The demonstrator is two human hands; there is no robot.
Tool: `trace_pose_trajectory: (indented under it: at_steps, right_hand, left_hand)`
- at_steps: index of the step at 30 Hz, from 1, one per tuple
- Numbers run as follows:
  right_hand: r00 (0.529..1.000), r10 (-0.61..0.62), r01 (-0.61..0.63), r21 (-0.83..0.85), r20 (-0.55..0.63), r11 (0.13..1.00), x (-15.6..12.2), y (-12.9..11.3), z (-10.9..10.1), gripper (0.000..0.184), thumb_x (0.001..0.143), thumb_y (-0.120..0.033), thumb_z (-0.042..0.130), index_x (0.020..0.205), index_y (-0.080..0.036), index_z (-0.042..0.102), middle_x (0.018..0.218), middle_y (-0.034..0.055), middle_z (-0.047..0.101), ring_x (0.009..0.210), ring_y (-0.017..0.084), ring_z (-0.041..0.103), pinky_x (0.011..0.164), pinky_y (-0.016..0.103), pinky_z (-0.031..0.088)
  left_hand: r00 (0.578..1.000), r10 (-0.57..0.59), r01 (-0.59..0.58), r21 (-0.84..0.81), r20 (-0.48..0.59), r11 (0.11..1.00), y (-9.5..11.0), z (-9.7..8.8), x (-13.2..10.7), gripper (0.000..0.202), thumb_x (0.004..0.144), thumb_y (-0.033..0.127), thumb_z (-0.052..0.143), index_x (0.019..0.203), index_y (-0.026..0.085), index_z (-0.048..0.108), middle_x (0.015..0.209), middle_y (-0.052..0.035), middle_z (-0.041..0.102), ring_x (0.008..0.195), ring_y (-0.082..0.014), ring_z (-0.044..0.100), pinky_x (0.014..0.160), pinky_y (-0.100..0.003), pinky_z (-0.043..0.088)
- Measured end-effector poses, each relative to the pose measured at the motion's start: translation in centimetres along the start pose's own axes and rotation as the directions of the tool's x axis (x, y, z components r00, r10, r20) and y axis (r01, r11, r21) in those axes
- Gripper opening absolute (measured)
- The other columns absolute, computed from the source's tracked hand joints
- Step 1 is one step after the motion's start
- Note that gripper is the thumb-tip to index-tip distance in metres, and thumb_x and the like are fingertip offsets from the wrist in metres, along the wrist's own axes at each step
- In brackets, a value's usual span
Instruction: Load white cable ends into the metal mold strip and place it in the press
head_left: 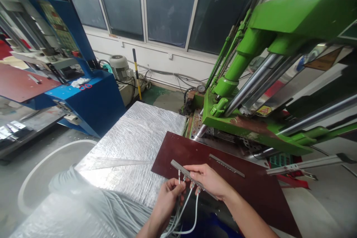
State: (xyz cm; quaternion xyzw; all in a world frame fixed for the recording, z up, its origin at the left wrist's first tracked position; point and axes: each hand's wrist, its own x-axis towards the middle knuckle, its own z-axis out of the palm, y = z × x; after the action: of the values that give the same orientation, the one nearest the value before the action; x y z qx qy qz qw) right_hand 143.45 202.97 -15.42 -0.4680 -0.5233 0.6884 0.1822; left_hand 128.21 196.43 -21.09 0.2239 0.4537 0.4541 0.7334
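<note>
My right hand point(209, 179) grips a long grey metal bar point(176, 164) from above, holding it slightly tilted over the near edge of a dark red-brown board point(178, 148). Several white cables point(196, 210) hang from the bar's near side, their metal ends sitting at its edge. Just below the bar, my left hand point(170, 192) pinches one cable by its end, close to the bar's left part. Whether that end is seated in the bar cannot be made out. A second slotted metal bar point(227, 165) lies on the board beyond my right hand.
A bundle of pale cables point(117, 208) lies on a film-wrapped silver surface point(134, 134) at left. The green press machine point(245, 119) rises at right behind the board. Farther left stands a blue machine point(89, 100) with red-handled scissors point(85, 86) on it.
</note>
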Motion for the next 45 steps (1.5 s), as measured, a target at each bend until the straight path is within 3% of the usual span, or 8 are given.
trace_pose_trajectory:
  at_steps: [7, 21, 26, 31, 35, 41, 45]
  right_hand:
    - [1.000, 0.001, -0.001, 0.008, 0.020, 1.000, -0.1, -0.6, 0.2, 0.039, 0.079, -0.030, 0.055, 0.115, -0.018, 0.061, 0.081, 0.0056, 0.064, 0.063, 0.013, 0.057, 0.047, 0.023, 0.048]
    - [0.999, 0.017, -0.018, 0.022, 0.028, 1.000, 0.3, -0.6, 0.1, 0.043, 0.077, -0.034, 0.058, 0.116, -0.016, 0.060, 0.079, 0.0056, 0.065, 0.060, 0.014, 0.057, 0.049, 0.026, 0.048]
    - [1.000, -0.014, 0.014, -0.105, 0.001, 0.994, 0.2, -0.9, 0.3, 0.038, 0.080, -0.031, 0.054, 0.116, -0.020, 0.061, 0.077, 0.0030, 0.067, 0.056, 0.012, 0.055, 0.050, 0.026, 0.048]
    - [0.999, -0.035, 0.037, -0.163, 0.019, 0.986, 0.3, -1.2, 0.2, 0.039, 0.082, -0.033, 0.053, 0.118, -0.021, 0.060, 0.089, 0.0047, 0.069, 0.062, 0.014, 0.058, 0.055, 0.028, 0.050]
    - [0.999, -0.033, 0.035, -0.120, 0.019, 0.992, 0.3, -1.3, -0.1, 0.038, 0.082, -0.034, 0.053, 0.117, -0.021, 0.060, 0.084, 0.0036, 0.068, 0.065, 0.014, 0.058, 0.055, 0.026, 0.049]
    - [0.999, -0.031, 0.035, -0.131, 0.032, 0.991, 0.5, -1.3, -0.9, 0.042, 0.073, -0.024, 0.063, 0.114, -0.019, 0.060, 0.079, 0.0017, 0.064, 0.059, 0.011, 0.055, 0.045, 0.019, 0.043]
    - [0.999, -0.047, 0.048, -0.147, 0.014, 0.988, 0.6, -1.2, -1.2, 0.043, 0.074, -0.022, 0.062, 0.116, -0.019, 0.058, 0.080, 0.0016, 0.063, 0.059, 0.011, 0.054, 0.044, 0.019, 0.043]
  left_hand:
    - [1.000, 0.001, -0.001, 0.020, -0.010, 1.000, 0.5, 0.3, 0.3, 0.031, 0.075, 0.036, 0.062, 0.058, 0.017, 0.045, 0.043, 0.0054, 0.045, 0.036, -0.0047, 0.034, 0.038, -0.019, 0.022]
    - [0.999, 0.007, -0.009, 0.029, 0.054, 1.000, 1.1, 0.5, 0.2, 0.026, 0.076, 0.031, 0.059, 0.058, 0.018, 0.045, 0.042, 0.0048, 0.046, 0.034, -0.0056, 0.032, 0.036, -0.020, 0.022]
    - [0.999, 0.029, -0.031, 0.044, 0.031, 0.999, 1.1, 0.5, 0.3, 0.029, 0.075, 0.033, 0.061, 0.056, 0.018, 0.044, 0.042, 0.0048, 0.045, 0.036, -0.0054, 0.033, 0.037, -0.020, 0.021]
    - [0.998, 0.055, -0.056, 0.063, 0.014, 0.996, 1.5, 0.9, 0.2, 0.032, 0.075, 0.034, 0.061, 0.056, 0.018, 0.043, 0.044, 0.0053, 0.045, 0.037, -0.0052, 0.032, 0.038, -0.020, 0.021]
    - [0.997, 0.065, -0.069, 0.109, 0.037, 0.992, 1.8, 0.6, 0.3, 0.031, 0.076, 0.038, 0.062, 0.059, 0.015, 0.050, 0.047, 0.0022, 0.051, 0.041, -0.0068, 0.039, 0.043, -0.021, 0.028]
    - [0.992, 0.129, -0.129, 0.132, 0.013, 0.983, 2.9, -0.7, 0.4, 0.027, 0.080, 0.040, 0.057, 0.079, 0.013, 0.059, 0.071, -0.0029, 0.062, 0.064, -0.0116, 0.055, 0.063, -0.024, 0.040]
    - [0.991, 0.132, -0.131, 0.151, 0.005, 0.980, 3.7, -0.7, 0.0, 0.033, 0.082, 0.045, 0.052, 0.082, 0.013, 0.059, 0.067, -0.0020, 0.060, 0.053, -0.0102, 0.051, 0.054, -0.024, 0.039]
